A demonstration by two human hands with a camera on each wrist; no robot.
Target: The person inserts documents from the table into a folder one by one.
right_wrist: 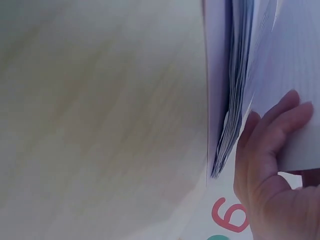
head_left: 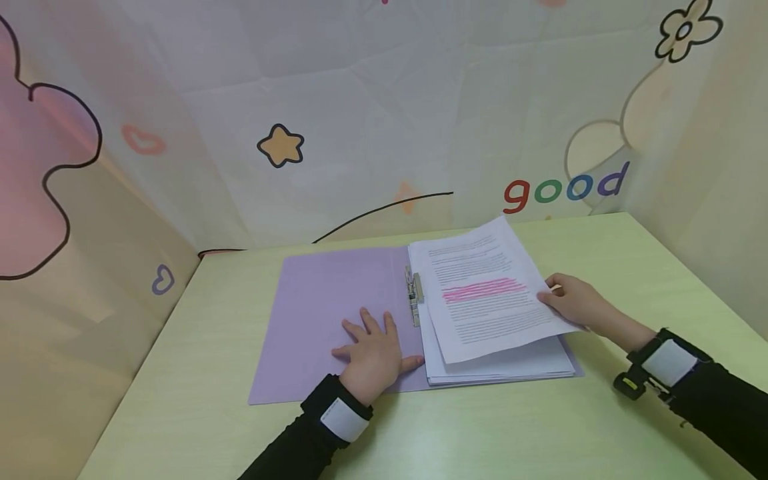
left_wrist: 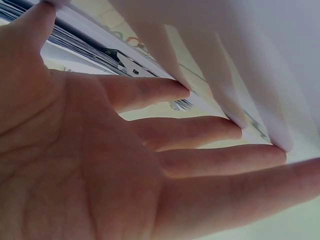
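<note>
A purple folder (head_left: pixel 336 287) lies open on the table, with a stack of white paper (head_left: pixel 510 370) on its right side. My right hand (head_left: pixel 573 300) pinches the right edge of the top printed sheet (head_left: pixel 480 320), which bears pink highlighter strokes and is lifted and skewed over the stack. In the right wrist view, fingers lie under that sheet, beside the stack's layered edge (right_wrist: pixel 235 100). My left hand (head_left: pixel 375 353) rests with spread fingers on the folder's left cover, its thumb at the stack's edge. A metal clip (head_left: pixel 413 297) sits along the spine.
The light green table (head_left: pixel 240 440) extends around the folder. Behind it hangs a pale printed backdrop (head_left: pixel 372 120) with a star, hearts and the word "good". Both wrists carry black straps, and a small camera (head_left: pixel 630 385) is fixed at the right one.
</note>
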